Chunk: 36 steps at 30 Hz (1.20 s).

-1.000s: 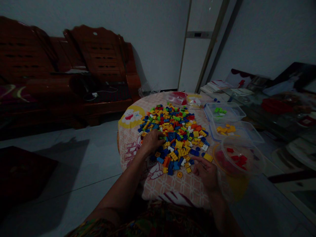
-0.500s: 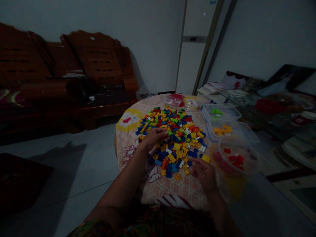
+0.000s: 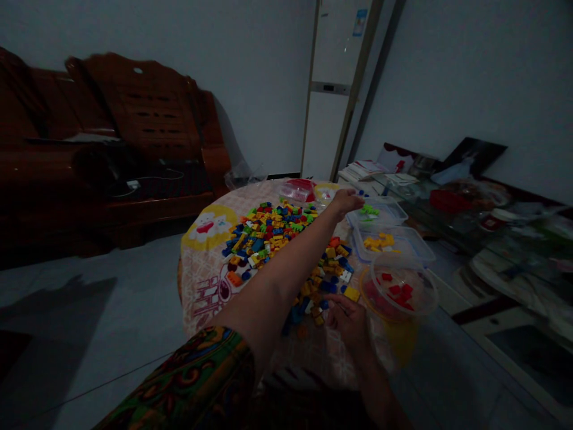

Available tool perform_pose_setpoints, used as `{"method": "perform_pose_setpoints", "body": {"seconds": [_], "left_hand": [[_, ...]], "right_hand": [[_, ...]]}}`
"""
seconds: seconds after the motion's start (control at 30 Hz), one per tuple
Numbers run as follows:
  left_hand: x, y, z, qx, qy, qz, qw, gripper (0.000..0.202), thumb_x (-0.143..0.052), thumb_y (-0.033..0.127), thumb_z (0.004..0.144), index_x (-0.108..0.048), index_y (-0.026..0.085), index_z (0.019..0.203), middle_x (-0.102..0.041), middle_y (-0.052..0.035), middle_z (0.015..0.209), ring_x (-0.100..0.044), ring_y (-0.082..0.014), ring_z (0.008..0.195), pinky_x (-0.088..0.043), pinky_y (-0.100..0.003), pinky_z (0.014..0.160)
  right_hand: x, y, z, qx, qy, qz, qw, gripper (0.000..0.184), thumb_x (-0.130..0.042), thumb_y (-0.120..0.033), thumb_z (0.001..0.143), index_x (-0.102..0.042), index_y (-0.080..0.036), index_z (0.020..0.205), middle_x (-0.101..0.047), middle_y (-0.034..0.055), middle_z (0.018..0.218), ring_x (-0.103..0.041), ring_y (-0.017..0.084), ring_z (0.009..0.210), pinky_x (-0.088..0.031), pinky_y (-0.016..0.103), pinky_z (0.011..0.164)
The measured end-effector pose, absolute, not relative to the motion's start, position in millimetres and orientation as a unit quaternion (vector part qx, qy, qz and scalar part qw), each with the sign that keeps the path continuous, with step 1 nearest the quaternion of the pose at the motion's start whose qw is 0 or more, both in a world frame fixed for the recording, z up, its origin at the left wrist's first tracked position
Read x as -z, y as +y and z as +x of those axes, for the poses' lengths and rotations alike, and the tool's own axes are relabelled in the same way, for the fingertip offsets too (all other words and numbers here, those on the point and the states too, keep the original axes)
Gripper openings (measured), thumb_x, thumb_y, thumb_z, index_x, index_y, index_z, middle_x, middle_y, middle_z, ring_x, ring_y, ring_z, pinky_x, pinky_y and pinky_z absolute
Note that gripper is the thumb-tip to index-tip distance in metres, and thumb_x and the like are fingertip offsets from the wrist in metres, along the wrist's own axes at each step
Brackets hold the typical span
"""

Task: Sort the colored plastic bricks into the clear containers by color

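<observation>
My left hand (image 3: 346,201) reaches across the table to the clear plastic box (image 3: 394,214) that holds green toy bricks (image 3: 369,210). Its fingers are stretched out over the box's near side, and nothing shows in them. My left forearm covers part of the pile of mixed building bricks (image 3: 273,230). At the pile's near right edge, my right hand (image 3: 349,321) rests with fingers apart and loosely bent. The fingertips are beside a small blue brick (image 3: 324,304); I cannot tell whether they touch it.
A second clear box (image 3: 418,246) has yellow bricks (image 3: 379,242), and a round clear tub (image 3: 427,292) has red bricks (image 3: 400,294). A red and clear container (image 3: 298,190) stands at the table's back. A cluttered glass table (image 3: 416,194) is on the right, a wooden bench (image 3: 143,113) on the left.
My left hand has moved from above the pile, where it was at a green brick, forward and right to the green-brick box. The right hand stays by the pile's edge. The view has turned right.
</observation>
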<state>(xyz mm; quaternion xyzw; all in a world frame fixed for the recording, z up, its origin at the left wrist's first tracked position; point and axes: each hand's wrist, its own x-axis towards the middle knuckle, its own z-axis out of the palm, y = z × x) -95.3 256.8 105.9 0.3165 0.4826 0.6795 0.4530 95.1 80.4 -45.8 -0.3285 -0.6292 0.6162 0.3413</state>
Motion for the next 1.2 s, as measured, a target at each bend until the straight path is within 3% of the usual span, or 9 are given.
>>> {"method": "perform_pose_setpoints", "body": {"seconds": [0.1, 0.23, 0.4, 0.53, 0.73, 0.93, 1.2], "left_hand": [[-102.9, 223.6, -109.3, -0.687, 0.442, 0.364, 0.448, 0.03, -0.066, 0.006, 0.078, -0.06, 0.008, 0.108, -0.069, -0.0061, 0.085, -0.067, -0.0113, 0.079, -0.052, -0.032, 0.09], [-87.5, 145.8, -150.1, -0.634, 0.484, 0.436, 0.418, 0.035, -0.074, 0.018, 0.073, -0.065, 0.007, 0.105, -0.072, -0.0121, 0.096, -0.068, -0.0161, 0.086, -0.052, -0.037, 0.09], [-70.5, 55.0, -198.2, -0.604, 0.624, 0.437, 0.235, 0.039, -0.072, 0.033, 0.073, -0.071, 0.011, 0.105, -0.073, -0.0085, 0.095, -0.067, -0.0186, 0.081, -0.053, -0.034, 0.079], [-51.1, 9.1, -203.0, -0.454, 0.763, 0.448, 0.108, 0.024, -0.068, 0.031, 0.073, -0.076, 0.016, 0.091, -0.074, -0.0046, 0.084, -0.066, -0.0193, 0.077, -0.05, -0.03, 0.073], [-18.1, -15.8, -192.7, -0.286, 0.825, 0.475, 0.109, 0.016, -0.073, 0.027, 0.068, -0.077, 0.022, 0.082, -0.074, -0.0021, 0.081, -0.066, -0.0194, 0.073, -0.045, -0.028, 0.067], [-10.0, -31.4, -213.7, -0.294, 0.852, 0.43, 0.052, 0.02, -0.063, 0.019, 0.07, -0.077, 0.022, 0.083, -0.075, -0.0022, 0.081, -0.066, -0.0202, 0.076, -0.046, -0.028, 0.072], [-5.1, -26.3, -204.7, -0.284, 0.846, 0.443, 0.084, 0.016, -0.07, 0.031, 0.071, -0.077, 0.021, 0.081, -0.074, -0.0048, 0.08, -0.065, -0.0212, 0.074, -0.044, -0.028, 0.066]], "right_hand": [[43.6, 79.2, 94.6, -0.62, -0.627, -0.325, 0.341, 0.032, -0.065, -0.042, 0.079, -0.074, -0.015, 0.093, -0.057, -0.003, 0.049, -0.05, 0.01, 0.044, -0.041, 0.022, 0.045], [44.4, 79.6, 95.4, -0.621, -0.629, -0.327, 0.334, 0.03, -0.065, -0.04, 0.078, -0.075, -0.016, 0.092, -0.056, -0.0036, 0.048, -0.049, 0.01, 0.043, -0.041, 0.022, 0.045], [46.6, 81.6, 96.4, -0.612, -0.64, -0.33, 0.327, 0.03, -0.065, -0.04, 0.078, -0.075, -0.016, 0.092, -0.056, -0.0033, 0.046, -0.047, 0.01, 0.041, -0.04, 0.022, 0.043], [45.3, 81.1, 96.4, -0.601, -0.644, -0.338, 0.331, 0.03, -0.066, -0.041, 0.076, -0.076, -0.016, 0.09, -0.056, -0.0027, 0.046, -0.049, 0.011, 0.042, -0.04, 0.022, 0.043], [44.4, 79.4, 98.3, -0.594, -0.65, -0.34, 0.33, 0.03, -0.065, -0.041, 0.078, -0.075, -0.016, 0.093, -0.057, -0.0025, 0.049, -0.05, 0.011, 0.043, -0.041, 0.023, 0.044], [48.4, 81.6, 99.7, -0.585, -0.661, -0.339, 0.324, 0.03, -0.065, -0.04, 0.081, -0.074, -0.016, 0.095, -0.057, -0.0028, 0.05, -0.051, 0.011, 0.044, -0.041, 0.023, 0.045], [49.9, 81.4, 100.1, -0.586, -0.662, -0.341, 0.321, 0.03, -0.065, -0.04, 0.081, -0.074, -0.016, 0.096, -0.058, -0.0023, 0.051, -0.05, 0.011, 0.045, -0.041, 0.023, 0.046]]}}
